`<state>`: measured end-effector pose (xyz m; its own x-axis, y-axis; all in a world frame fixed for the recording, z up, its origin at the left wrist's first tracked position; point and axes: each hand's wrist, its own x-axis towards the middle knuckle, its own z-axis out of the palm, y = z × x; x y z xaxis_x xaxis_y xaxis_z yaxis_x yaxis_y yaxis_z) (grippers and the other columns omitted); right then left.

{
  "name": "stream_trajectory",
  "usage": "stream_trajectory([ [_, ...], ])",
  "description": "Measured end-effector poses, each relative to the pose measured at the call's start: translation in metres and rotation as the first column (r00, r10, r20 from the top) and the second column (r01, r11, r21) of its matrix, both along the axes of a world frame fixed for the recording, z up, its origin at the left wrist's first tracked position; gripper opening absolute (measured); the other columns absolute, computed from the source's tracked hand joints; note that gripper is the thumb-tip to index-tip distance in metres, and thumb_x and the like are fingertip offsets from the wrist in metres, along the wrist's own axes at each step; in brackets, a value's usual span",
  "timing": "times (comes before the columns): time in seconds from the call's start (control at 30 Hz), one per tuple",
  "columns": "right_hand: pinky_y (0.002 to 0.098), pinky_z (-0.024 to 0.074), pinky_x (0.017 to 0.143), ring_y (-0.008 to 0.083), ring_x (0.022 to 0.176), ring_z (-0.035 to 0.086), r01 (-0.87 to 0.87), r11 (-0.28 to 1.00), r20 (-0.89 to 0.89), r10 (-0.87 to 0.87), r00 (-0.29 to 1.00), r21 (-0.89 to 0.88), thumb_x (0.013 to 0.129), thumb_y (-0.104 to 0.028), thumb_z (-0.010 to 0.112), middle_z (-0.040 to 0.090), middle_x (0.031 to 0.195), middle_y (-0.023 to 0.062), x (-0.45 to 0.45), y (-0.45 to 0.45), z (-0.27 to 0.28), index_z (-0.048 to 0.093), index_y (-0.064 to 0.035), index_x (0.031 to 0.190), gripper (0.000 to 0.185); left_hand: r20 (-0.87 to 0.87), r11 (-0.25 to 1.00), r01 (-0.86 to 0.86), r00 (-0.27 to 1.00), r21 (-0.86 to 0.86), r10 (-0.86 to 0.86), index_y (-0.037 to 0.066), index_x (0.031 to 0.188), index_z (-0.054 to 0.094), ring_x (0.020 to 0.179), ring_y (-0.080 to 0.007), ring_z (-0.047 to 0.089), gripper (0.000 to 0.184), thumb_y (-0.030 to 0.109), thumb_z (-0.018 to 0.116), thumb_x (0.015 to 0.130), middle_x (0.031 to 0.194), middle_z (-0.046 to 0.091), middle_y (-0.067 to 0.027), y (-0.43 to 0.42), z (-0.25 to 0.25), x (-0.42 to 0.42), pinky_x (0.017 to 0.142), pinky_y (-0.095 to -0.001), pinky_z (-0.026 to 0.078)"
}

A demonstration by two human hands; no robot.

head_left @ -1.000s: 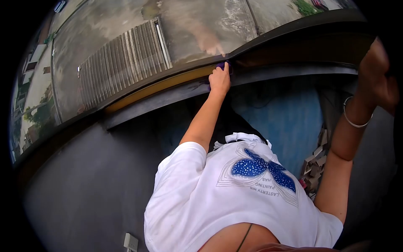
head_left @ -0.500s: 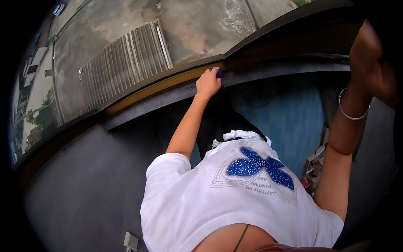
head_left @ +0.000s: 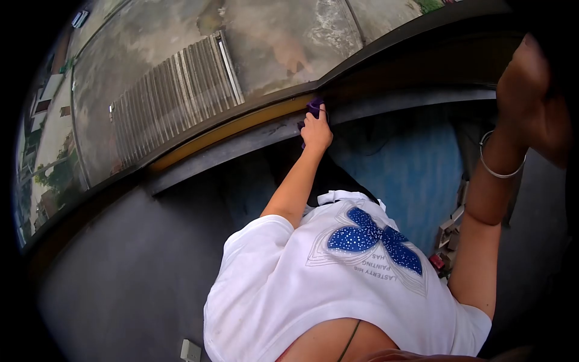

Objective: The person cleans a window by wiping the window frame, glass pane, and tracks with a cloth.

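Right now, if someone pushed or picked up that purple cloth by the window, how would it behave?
The purple cloth is probably floppy, since it bunches around the left hand. It looks small and soft, so likely light and hard to break. With its uneven folds, it would likelier crumple than roll.

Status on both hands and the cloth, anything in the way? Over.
Left hand gripping purple cloth at window frame. Right hand raised off to the right, contact unclear. No obstruction visible along the yellowish strip beside the cloth.
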<state>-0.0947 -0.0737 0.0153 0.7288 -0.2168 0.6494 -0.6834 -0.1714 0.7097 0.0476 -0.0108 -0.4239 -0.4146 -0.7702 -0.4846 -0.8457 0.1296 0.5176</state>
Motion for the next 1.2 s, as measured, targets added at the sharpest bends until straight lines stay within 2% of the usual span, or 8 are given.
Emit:
stream_trajectory([
  [0.27,0.0274,0.022,0.05,0.0119,0.043,0.027,-0.004,1.0,0.006,0.004,1.0,0.005,0.081,-0.009,0.053,0.038,0.05,-0.0094,-0.001,-0.003,0.0,0.061,-0.0122,0.079,0.009,0.018,0.999,-0.017,1.0,0.029,0.017,0.026,0.148,0.025,0.102,-0.0407,0.059,0.077,0.015,0.058,0.079,0.112,0.054,-0.0231,-0.028,0.005,-0.006,0.082,-0.051,0.05],
  [0.57,0.0269,0.022,0.05,0.0115,0.043,0.026,-0.021,1.0,0.008,0.021,1.0,-0.008,0.08,-0.008,0.053,0.038,0.051,-0.0091,-0.002,-0.002,-0.001,0.061,-0.0117,0.079,0.009,-0.208,0.888,0.215,0.968,0.406,-0.139,0.016,0.144,0.033,0.114,-0.0384,0.056,0.068,0.018,0.052,0.079,0.126,0.054,-0.0246,0.004,-0.009,0.028,0.093,-0.0458,0.046],
  [0.67,0.0268,0.022,0.05,0.0114,0.042,0.026,-0.028,1.0,0.009,0.028,1.0,-0.005,0.08,-0.007,0.053,0.038,0.051,-0.0091,-0.004,-0.002,0.0,0.061,-0.0116,0.079,0.009,-0.253,0.977,0.052,0.967,0.206,0.002,0.009,0.127,0.048,0.109,-0.0395,0.056,0.049,0.015,0.055,0.079,0.122,0.053,-0.0242,-0.006,0.014,0.041,0.088,-0.0481,0.048],
  [0.8,0.0266,0.0221,0.05,0.0112,0.042,0.026,-0.058,0.998,-0.011,0.058,0.998,-0.018,0.08,-0.007,0.053,0.038,0.051,-0.009,-0.003,-0.005,0.001,0.061,-0.0113,0.079,0.009,-0.324,0.987,-0.136,0.94,-0.081,0.103,0.005,0.124,0.049,0.103,-0.0348,0.055,0.05,0.005,0.06,0.075,0.128,0.045,-0.0175,-0.029,0.041,0.027,0.082,-0.0468,0.049],
  [0.87,0.0265,0.0221,0.049,0.0112,0.042,0.026,-0.088,0.995,-0.027,0.087,0.996,-0.039,0.08,-0.007,0.053,0.038,0.051,-0.0089,-0.001,-0.008,0.001,0.061,-0.0112,0.079,0.009,-0.212,0.931,0.091,0.962,-0.353,-0.174,0.006,0.127,0.049,0.106,-0.0331,0.054,0.052,0.006,0.058,0.076,0.131,0.045,-0.0128,-0.04,0.022,0.017,0.083,-0.0451,0.049],
  [0.9,0.0264,0.0221,0.049,0.0111,0.042,0.026,-0.11,0.993,-0.034,0.108,0.994,-0.048,0.08,-0.007,0.053,0.038,0.051,-0.0089,-0.001,-0.011,0.001,0.061,-0.0112,0.079,0.009,-0.112,0.931,0.244,0.953,-0.272,-0.283,0.003,0.127,0.049,0.106,-0.0309,0.055,0.052,0.007,0.058,0.076,0.136,0.043,-0.009,-0.041,0.008,0.013,0.082,-0.0449,0.05],
  [1.03,0.0262,0.0221,0.049,0.0109,0.042,0.026,-0.194,0.976,-0.087,0.186,0.979,-0.098,0.08,-0.006,0.053,0.039,0.051,-0.0088,0.002,-0.019,0.002,0.062,-0.0109,0.079,0.01,0.079,0.82,0.293,0.953,-0.492,-0.293,0.007,0.134,0.048,0.095,-0.022,0.055,0.051,0.015,0.052,0.084,0.146,0.036,-0.0037,-0.021,-0.021,0.01,0.073,-0.0361,0.047],
  [1.2,0.0257,0.0223,0.049,0.0101,0.045,0.029,-0.292,0.952,-0.191,0.271,0.943,-0.092,0.079,-0.005,0.054,0.041,0.054,-0.0086,-0.007,-0.026,0.015,0.062,-0.0105,0.08,0.01,0.145,0.815,0.271,0.963,-0.512,-0.229,0.008,0.13,0.052,0.096,-0.0213,0.055,0.047,0.015,0.054,0.083,0.143,0.041,-0.0011,-0.017,-0.014,0.025,0.073,-0.0366,0.046],
])
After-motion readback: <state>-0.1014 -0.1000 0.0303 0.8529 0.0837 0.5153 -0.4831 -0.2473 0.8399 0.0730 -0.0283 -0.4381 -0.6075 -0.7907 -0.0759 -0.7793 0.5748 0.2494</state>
